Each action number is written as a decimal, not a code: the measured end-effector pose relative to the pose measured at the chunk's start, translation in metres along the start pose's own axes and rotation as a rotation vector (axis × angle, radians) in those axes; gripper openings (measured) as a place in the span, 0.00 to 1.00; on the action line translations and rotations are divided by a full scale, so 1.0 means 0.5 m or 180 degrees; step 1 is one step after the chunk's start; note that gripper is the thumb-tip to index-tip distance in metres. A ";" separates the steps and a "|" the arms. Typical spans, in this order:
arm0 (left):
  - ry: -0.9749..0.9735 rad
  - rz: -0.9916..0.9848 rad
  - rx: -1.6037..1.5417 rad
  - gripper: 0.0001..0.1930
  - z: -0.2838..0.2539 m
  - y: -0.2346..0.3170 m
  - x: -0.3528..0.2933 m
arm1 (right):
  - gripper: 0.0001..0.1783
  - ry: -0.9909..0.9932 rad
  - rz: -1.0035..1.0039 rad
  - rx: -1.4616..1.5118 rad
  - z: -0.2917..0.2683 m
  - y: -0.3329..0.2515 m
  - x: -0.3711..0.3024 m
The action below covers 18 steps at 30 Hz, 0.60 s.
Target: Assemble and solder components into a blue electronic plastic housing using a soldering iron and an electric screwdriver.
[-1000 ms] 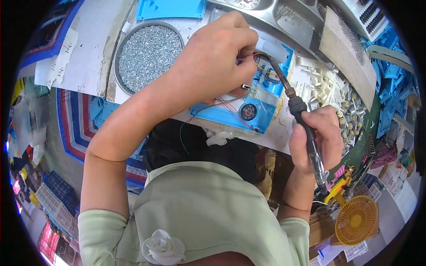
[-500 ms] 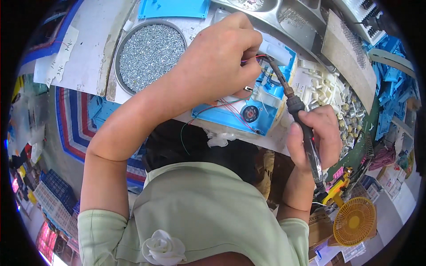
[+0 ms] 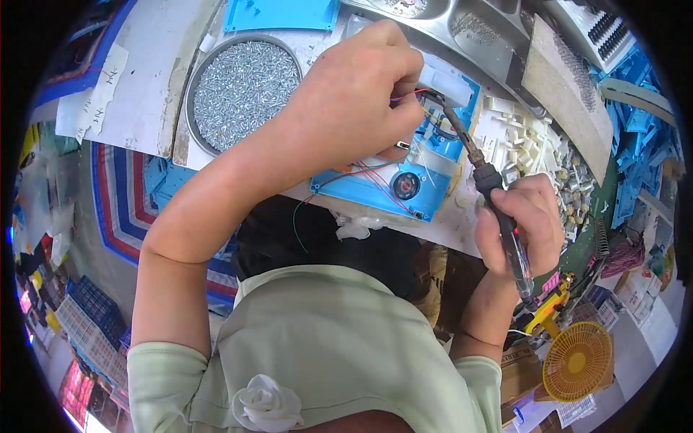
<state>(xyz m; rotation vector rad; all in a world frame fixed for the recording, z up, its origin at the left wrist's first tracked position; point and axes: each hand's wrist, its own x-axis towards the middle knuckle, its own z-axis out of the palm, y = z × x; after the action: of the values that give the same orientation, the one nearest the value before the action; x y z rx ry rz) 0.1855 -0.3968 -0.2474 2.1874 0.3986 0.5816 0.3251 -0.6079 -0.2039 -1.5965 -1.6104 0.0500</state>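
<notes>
My right hand (image 3: 525, 227) is closed around the dark handle of a soldering iron (image 3: 509, 224). Its metal tip reaches up and left over a blue plastic casing (image 3: 345, 189). My left hand (image 3: 379, 90) is closed above the casing, pinching a thin red wire (image 3: 414, 92) that runs toward the iron's tip. Between the left fingertips, the exact grip is partly hidden. Inside the casing sit a small round speaker (image 3: 406, 185) and several thin coloured wires. A green wire (image 3: 295, 224) hangs over the table's front edge.
A round metal bowl of small screws (image 3: 245, 94) stands left of the casing. White plastic parts (image 3: 505, 133) and small metal pieces are heaped at the right. A metal tray (image 3: 476, 32) and a flat board (image 3: 563, 94) lie behind. A yellow fan (image 3: 576, 361) is at lower right.
My right hand and the soldering iron have shifted slightly to the right, and the tip has moved a little. My left hand stays almost in place.
</notes>
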 end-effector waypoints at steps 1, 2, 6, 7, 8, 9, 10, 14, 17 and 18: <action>0.0004 0.0011 0.0005 0.07 0.000 0.000 0.000 | 0.19 0.0009 -0.0002 0.0025 0.000 0.000 0.000; -0.0004 -0.0001 0.0013 0.07 0.001 0.000 0.000 | 0.18 0.0000 0.0011 0.0018 -0.001 0.000 0.000; -0.0016 -0.0019 0.0032 0.07 0.000 -0.001 -0.001 | 0.18 -0.0022 0.0017 0.0026 -0.001 0.000 0.001; -0.0018 -0.0010 0.0029 0.07 -0.001 -0.001 -0.001 | 0.18 -0.0020 0.0011 0.0031 -0.002 0.001 0.001; -0.0049 -0.0019 0.0027 0.07 -0.002 0.000 0.000 | 0.18 -0.0018 0.0000 0.0035 -0.002 0.003 0.001; -0.0079 -0.0029 0.0026 0.07 -0.003 0.002 0.002 | 0.18 -0.0016 -0.0011 0.0040 -0.003 0.004 0.001; -0.0110 -0.0040 0.0024 0.08 -0.004 0.003 0.002 | 0.18 -0.0014 -0.0021 0.0045 -0.003 0.006 0.001; -0.0077 0.0009 0.0014 0.08 -0.005 0.003 0.000 | 0.17 -0.0030 0.0001 0.0061 -0.003 0.008 0.001; -0.0012 0.0053 0.0040 0.08 -0.003 0.002 -0.001 | 0.16 -0.0068 0.0025 0.0062 -0.001 0.011 0.006; -0.0006 0.0038 0.0036 0.08 -0.002 0.003 -0.001 | 0.16 -0.0045 0.0027 0.0049 0.004 0.010 0.008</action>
<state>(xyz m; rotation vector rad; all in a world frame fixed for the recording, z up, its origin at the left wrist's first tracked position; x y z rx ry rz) 0.1845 -0.3973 -0.2458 2.2024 0.3892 0.5851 0.3289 -0.6028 -0.2061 -1.5946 -1.6104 0.0781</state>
